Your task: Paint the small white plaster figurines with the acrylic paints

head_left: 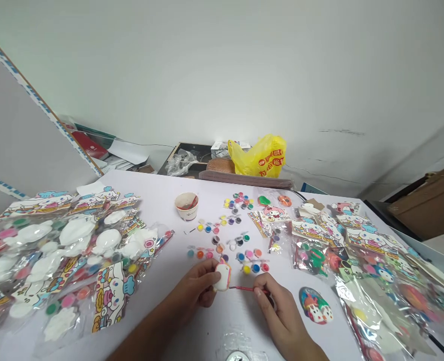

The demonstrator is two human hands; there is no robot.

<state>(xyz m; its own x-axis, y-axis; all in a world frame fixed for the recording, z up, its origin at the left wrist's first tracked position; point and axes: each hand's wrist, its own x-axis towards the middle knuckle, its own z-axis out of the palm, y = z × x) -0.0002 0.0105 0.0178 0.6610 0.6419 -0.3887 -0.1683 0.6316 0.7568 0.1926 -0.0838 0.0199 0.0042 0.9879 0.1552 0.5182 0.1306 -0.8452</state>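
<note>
Between the thumb and fingers of my left hand (200, 284) is a small white figurine (222, 277) with pink and orange paint along its edge. My right hand (272, 301) is closed round a thin red paintbrush (243, 288), whose tip points left and lies close to the figurine's lower right edge. Whether the tip touches it I cannot tell. Beyond my hands stand several small paint pots (247, 269) in joined strips, in many colours. A white cup (187, 206) with a red brush leaning in it stands farther back.
Bagged white figurines (77, 230) cover the table's left side. More bagged figurines and cards (319, 230) lie on the right. A painted round piece (315, 305) rests beside my right hand. A yellow plastic bag (259, 156) stands behind the table's far edge.
</note>
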